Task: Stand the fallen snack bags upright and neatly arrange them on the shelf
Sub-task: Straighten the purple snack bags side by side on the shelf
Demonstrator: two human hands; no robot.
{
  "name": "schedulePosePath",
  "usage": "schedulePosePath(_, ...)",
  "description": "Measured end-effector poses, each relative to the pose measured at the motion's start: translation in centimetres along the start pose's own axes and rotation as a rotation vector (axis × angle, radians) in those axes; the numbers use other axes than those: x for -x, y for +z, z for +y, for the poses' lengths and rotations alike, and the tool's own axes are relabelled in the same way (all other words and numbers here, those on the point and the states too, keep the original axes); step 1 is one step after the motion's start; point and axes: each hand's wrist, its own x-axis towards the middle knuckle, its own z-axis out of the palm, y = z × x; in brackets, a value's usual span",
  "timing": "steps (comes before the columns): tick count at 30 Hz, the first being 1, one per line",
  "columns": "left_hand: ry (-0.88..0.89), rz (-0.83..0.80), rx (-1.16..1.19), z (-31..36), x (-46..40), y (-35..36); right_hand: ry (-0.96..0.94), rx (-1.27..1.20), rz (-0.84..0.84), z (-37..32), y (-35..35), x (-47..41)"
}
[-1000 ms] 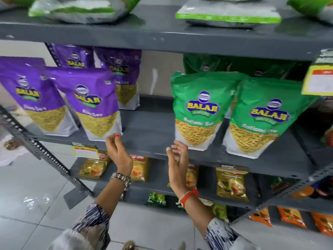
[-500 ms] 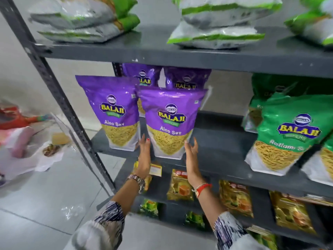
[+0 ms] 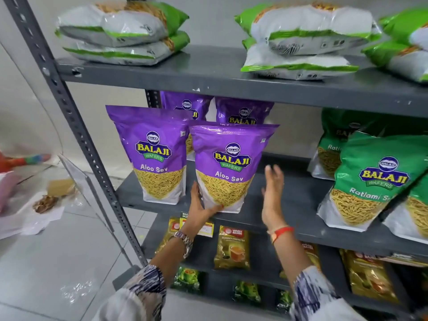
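Two hands are working the front purple Aloo Sev bag (image 3: 228, 167) on the middle shelf (image 3: 287, 200). Left hand (image 3: 201, 208) is cupping the bag's lower left corner, thumb lying across the bottom front, fingers going behind it and out of view. Right hand (image 3: 271, 195) is hanging just right of the bag, fingers straight and loosely together, blurred, touching nothing as far as I can tell. Bag is sitting upright at the shelf's front edge, tilting slightly. Just left of the left hand, a second Aloo Sev bag (image 3: 154, 154) is standing upright; two more purple bags (image 3: 243, 112) are standing behind both. Well right of the right hand, green Ratlami Sev bags (image 3: 368, 181) are leaning rightward. Above both hands, on the top shelf (image 3: 208, 75), green-and-white bags (image 3: 120, 31) are lying flat in stacks, so most of the task looks undone. For this step, my read: bring the right palm onto the bag's right edge, square it between both hands, seat the base gusset flat, line the front face up with its left neighbour. Pouch is soft, so squeeze low near the base, not mid-body, or it's going to buckle and tip forward off the edge.
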Motion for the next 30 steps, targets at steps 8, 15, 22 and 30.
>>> schedulePosePath(8,-0.014,0.039,-0.071,1.3,-1.2,0.8,-0.177,-0.016,-0.174,-6.8,1.1,-5.6)
schedulePosePath(15,-0.042,0.12,-0.204,-0.6,-3.0,0.2,-0.121,-0.136,-0.121,-7.2,1.5,-6.2)
schedulePosePath(22,-0.032,0.091,-0.228,-0.9,-3.7,0.2,-0.015,-0.307,-0.099,-6.9,1.9,-6.4)
schedulePosePath(30,-0.035,0.078,-0.183,-1.2,-3.3,0.1,-0.005,0.034,-0.203,-3.4,-0.3,-5.3)
